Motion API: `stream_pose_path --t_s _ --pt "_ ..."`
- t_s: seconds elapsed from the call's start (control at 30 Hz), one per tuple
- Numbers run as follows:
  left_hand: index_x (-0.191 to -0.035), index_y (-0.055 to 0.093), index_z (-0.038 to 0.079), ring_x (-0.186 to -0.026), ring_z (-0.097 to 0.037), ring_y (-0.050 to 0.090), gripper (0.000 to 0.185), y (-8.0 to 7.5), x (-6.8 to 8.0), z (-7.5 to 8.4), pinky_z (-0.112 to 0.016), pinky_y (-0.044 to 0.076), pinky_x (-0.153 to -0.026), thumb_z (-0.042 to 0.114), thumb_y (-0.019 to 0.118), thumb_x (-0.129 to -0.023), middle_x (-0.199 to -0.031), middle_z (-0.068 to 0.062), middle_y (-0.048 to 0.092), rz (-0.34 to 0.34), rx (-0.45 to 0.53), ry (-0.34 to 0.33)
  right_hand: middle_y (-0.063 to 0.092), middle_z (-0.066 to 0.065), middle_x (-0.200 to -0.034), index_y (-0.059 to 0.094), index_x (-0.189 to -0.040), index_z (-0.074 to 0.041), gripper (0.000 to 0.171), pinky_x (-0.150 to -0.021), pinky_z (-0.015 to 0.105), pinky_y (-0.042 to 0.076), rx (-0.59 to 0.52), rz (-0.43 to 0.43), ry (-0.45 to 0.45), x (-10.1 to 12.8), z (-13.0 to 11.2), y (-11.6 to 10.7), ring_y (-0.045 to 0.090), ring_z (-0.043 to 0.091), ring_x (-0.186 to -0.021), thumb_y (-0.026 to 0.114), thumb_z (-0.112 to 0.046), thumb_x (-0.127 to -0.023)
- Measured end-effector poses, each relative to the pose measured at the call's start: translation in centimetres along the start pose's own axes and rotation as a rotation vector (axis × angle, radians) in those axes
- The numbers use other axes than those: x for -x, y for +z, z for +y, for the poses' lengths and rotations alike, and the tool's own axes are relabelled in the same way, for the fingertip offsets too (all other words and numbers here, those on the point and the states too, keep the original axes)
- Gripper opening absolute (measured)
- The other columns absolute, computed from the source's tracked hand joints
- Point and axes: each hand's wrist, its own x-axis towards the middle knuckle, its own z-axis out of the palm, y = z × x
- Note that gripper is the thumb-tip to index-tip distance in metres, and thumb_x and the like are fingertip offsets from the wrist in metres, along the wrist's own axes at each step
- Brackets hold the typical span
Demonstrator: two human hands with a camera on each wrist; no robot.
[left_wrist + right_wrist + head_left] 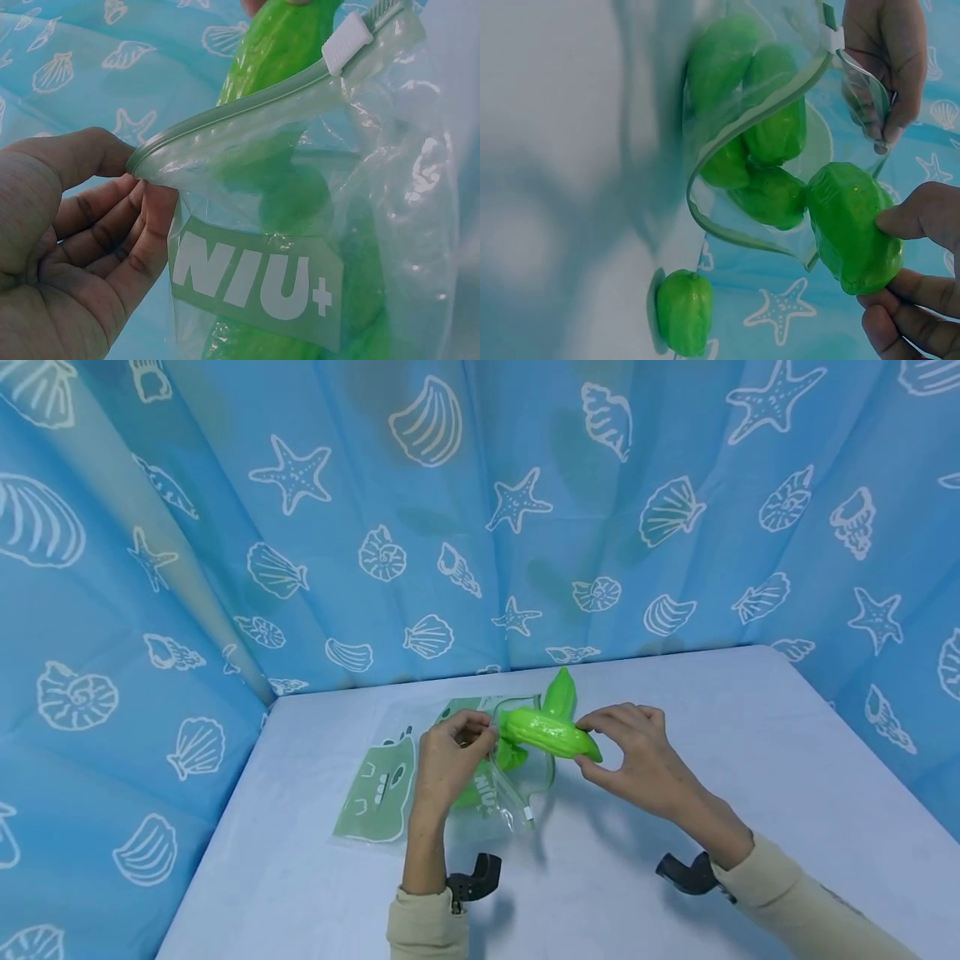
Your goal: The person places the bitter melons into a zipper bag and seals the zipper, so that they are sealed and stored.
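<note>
My left hand (480, 732) pinches the zip rim of a clear plastic bag (517, 785) and holds its mouth open above the table. In the left wrist view the thumb and fingers of that hand (146, 176) grip the bag (255, 277), which bears a green NIU+ label, near the end of the rim away from the white slider (346, 41). My right hand (600, 745) holds a green pepper (551, 735) at the bag's mouth. In the right wrist view this pepper (851, 225) sits just outside the opening, with several green peppers (772, 135) inside.
One more green pepper (561, 693) lies on the pale table (750, 760) behind the bag; the right wrist view shows that pepper (684, 311) too. A flat green-printed bag (375, 793) lies at the left. Blue seashell curtains (480, 527) close in the back and sides.
</note>
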Motion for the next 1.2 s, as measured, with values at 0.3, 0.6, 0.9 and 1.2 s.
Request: stream_pose_path --t_s 0.3,0.6,0.9,1.2 --pt "-0.091 0.067 0.017 -0.067 -0.013 0.062 0.011 0.1 0.0 -0.2 -0.03 0.052 -0.06 0.026 0.065 -0.085 -0.08 0.002 0.064 -0.004 -0.012 -0.027 0.06 -0.002 -0.103 0.064 -0.105 -0.013 0.038 -0.087 0.046 0.027 0.012 -0.012 0.001 -0.6 0.0 1.9 0.051 0.017 -0.101 0.075 -0.027 -0.071" --pt "-0.093 0.068 0.015 -0.065 -0.013 0.061 0.012 -0.2 -0.3 0.1 -0.03 0.052 -0.059 0.024 0.065 -0.085 -0.079 0.002 0.065 0.0 -0.011 0.008 0.06 -0.001 -0.103 0.065 -0.105 -0.012 0.039 -0.084 0.047 0.028 0.033 -0.02 -0.025 -1.0 -0.4 2.1 0.051 0.018 -0.101 0.076 -0.027 -0.07" --pt "-0.092 0.068 0.016 -0.066 -0.012 0.06 0.011 -0.4 -0.5 0.3 -0.029 0.051 -0.06 0.024 0.065 -0.085 -0.079 0.003 0.064 0.013 -0.056 0.013 0.06 0.0 -0.102 0.065 -0.105 -0.012 0.039 -0.081 0.047 0.029 0.073 -0.03 -0.057 -2.4 -1.4 2.9 0.052 0.019 -0.099 0.076 -0.028 -0.07" --pt "-0.094 0.067 0.016 -0.065 -0.013 0.061 0.013 0.0 0.0 0.2 -0.029 0.052 -0.057 0.026 0.065 -0.085 -0.081 0.003 0.064 -0.002 -0.044 -0.007 0.059 0.0 -0.104 0.065 -0.107 -0.012 0.039 -0.084 0.048 0.029 0.034 -0.032 -0.073 -2.9 -2.1 4.5 0.051 0.019 -0.102 0.074 -0.029 -0.073"
